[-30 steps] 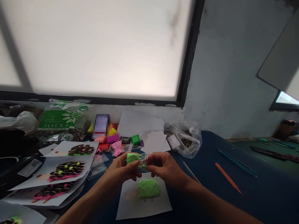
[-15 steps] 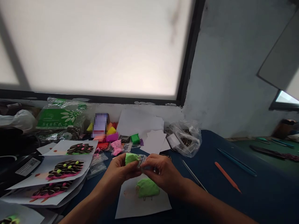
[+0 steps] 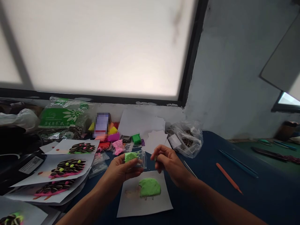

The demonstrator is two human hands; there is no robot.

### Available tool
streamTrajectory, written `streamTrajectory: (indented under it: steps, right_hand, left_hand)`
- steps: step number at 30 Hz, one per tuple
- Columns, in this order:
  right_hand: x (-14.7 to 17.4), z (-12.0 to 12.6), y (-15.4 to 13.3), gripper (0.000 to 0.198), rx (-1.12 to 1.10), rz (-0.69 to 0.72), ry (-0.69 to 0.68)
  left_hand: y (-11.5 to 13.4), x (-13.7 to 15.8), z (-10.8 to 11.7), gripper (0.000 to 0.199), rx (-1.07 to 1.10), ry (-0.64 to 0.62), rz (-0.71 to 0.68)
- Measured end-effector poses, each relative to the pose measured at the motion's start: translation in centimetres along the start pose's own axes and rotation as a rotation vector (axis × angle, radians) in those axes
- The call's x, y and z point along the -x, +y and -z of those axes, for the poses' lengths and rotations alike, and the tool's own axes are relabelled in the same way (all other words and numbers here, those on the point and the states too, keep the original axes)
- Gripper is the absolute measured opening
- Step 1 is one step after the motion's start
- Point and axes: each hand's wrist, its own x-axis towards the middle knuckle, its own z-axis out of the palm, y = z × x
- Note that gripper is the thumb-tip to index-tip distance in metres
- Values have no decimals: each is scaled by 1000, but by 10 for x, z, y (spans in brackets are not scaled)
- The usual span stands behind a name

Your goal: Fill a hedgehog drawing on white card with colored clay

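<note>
My left hand (image 3: 125, 167) is closed on a small clear plastic bag of green modelling clay (image 3: 131, 157), its opening facing right. To the right of the bag, apart from it, my right hand (image 3: 165, 161) pinches a tiny piece of green clay (image 3: 155, 158), mostly covered by the fingers. Below both hands lies a white paper sheet (image 3: 131, 209). A flattened green clay shape (image 3: 150, 187) covers part of its drawing, with two short drawn legs under it and a faint peach-coloured patch on its left.
Finished hedgehog pictures with sunflower seeds (image 3: 67, 168) are stacked on the left. Coloured clay packets (image 3: 113, 137), blank papers (image 3: 156, 140) and a bag of seeds (image 3: 187, 140) line the back. An orange tool (image 3: 228, 178) and blue tweezers (image 3: 239, 163) lie on the right.
My right hand has moved away from the bag's opening to the right and now pinches a green bit. My left hand still holds the bag, and more of the green shape below shows.
</note>
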Motion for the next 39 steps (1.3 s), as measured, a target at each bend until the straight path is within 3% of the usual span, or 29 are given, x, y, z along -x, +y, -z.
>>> streamTrajectory:
  steps: [7,11,15,19,27,32,39]
  right_hand:
    - [-1,5,1,26,48,-113,-120]
    - [-2,5,3,33,100,-109,-132]
    - [-2,2,3,30,208,-37,-112]
    - [-2,-1,3,23,241,44,-105]
    - [-6,6,7,25,205,-35,-177]
    - [-8,5,9,31,217,-10,-140]
    - [-20,1,12,23,317,-13,-32]
  left_hand:
    - [2,2,-3,21,-18,84,-20]
    - [3,4,-7,32,39,92,-14]
    - [2,7,-11,42,32,-6,15]
    - [1,8,-10,39,-28,-115,33]
    - [4,-2,5,49,-107,-179,-50]
    - [2,-7,9,42,-153,-242,-80]
    - [0,-9,9,39,-77,-70,-107]
